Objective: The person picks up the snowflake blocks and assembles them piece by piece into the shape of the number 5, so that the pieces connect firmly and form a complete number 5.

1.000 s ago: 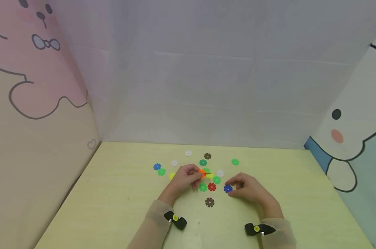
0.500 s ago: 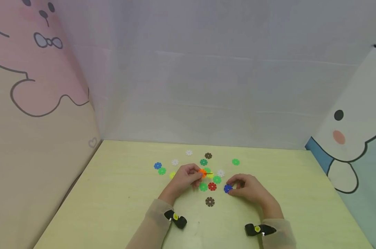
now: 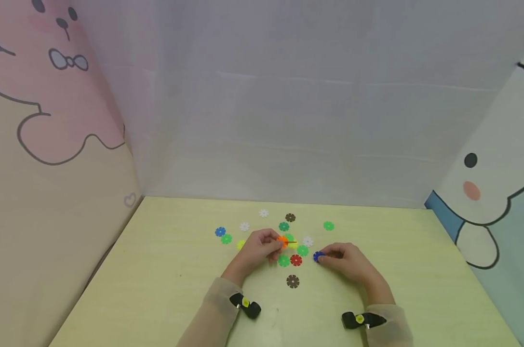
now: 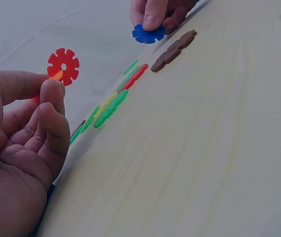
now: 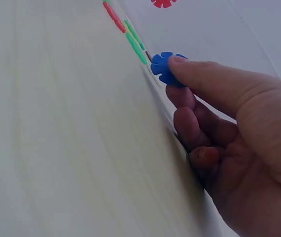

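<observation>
My left hand pinches an orange notched snowflake disc between thumb and forefinger. Slotted into that piece at an angle is a red snowflake disc, which appears edge-on as a thin dark line in the head view. To the right, my right hand holds a dark blue snowflake disc, thumb across its face and fingertips behind. In the right wrist view the blue disc is tilted, its far edge covered by the thumb. The two hands are apart, both close over the table.
Loose snowflake discs lie scattered on the pale table: a red one, a brown one nearer the front, a white one and several green ones. A light blue disc lies left. Cloth walls stand behind and beside.
My right thumb and fingers have drawn together on the blue disc, which has turned and shifted slightly away from me. The left hand holds its joined discs in nearly the same place.
</observation>
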